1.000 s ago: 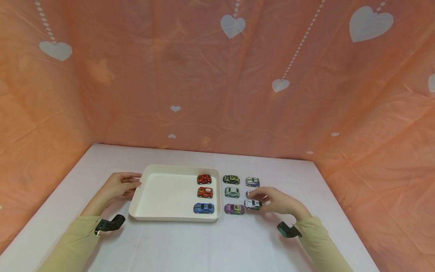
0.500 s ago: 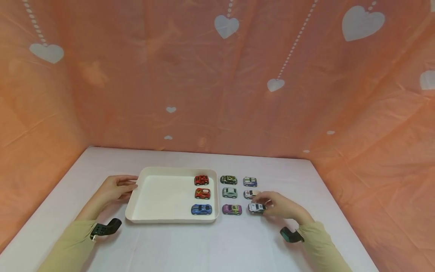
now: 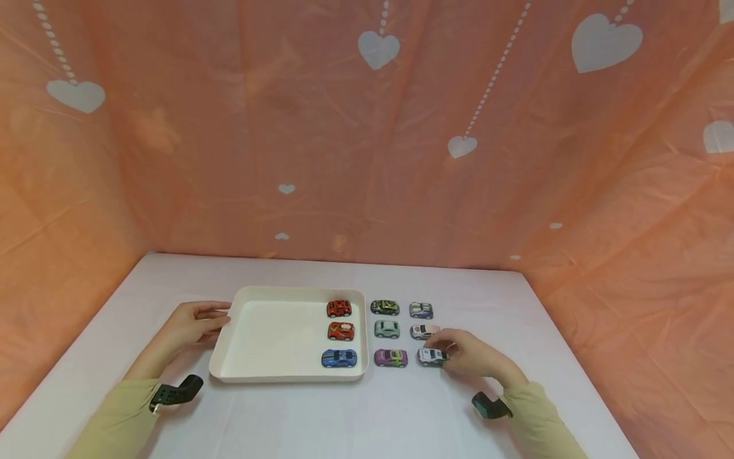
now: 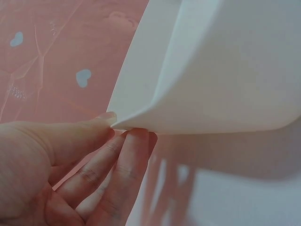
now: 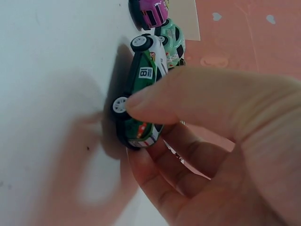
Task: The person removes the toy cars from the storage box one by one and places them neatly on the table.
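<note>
My left hand pinches the left rim of a shallow white tray, thumb on top and fingers beneath in the left wrist view. Along the tray's right side sit a red toy car, another red toy car and a blue toy car. My right hand holds a white toy car between thumb and fingers; the right wrist view shows that car's green side with an 18-like mark. Whether its wheels touch the table cannot be told.
Right of the tray stand a camouflage car, a mint car and a purple car in a column. Beyond them are a white-blue car and a white-pink car, partly behind my fingers. A pink-orange curtain encloses the white table.
The held white car has shifted slightly right, away from the purple car, lining up below the white-pink one. My left hand keeps its place on the tray. The head view has tilted slightly.
</note>
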Action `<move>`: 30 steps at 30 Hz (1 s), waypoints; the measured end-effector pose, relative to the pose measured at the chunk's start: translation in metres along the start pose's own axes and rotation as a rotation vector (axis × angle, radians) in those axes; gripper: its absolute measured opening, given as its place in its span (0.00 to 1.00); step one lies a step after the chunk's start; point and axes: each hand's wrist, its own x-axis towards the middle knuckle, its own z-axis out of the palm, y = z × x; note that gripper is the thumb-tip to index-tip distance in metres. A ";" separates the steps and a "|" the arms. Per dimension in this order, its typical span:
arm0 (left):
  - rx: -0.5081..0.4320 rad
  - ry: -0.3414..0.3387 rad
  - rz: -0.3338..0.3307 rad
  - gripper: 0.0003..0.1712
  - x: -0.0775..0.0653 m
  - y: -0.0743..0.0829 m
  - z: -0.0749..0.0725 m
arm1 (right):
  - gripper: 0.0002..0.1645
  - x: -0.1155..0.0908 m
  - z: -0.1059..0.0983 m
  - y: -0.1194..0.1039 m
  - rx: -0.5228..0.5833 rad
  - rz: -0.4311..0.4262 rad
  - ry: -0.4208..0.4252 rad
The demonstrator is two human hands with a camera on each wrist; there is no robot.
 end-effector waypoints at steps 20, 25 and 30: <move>0.012 0.003 0.002 0.28 0.000 0.002 0.000 | 0.27 0.002 0.002 0.002 -0.039 -0.005 0.012; 0.013 0.006 -0.002 0.28 -0.001 0.003 0.000 | 0.27 0.002 0.002 0.002 -0.041 0.007 0.016; 0.014 0.010 -0.007 0.28 0.000 0.001 0.000 | 0.26 0.003 0.003 0.003 -0.038 0.007 0.008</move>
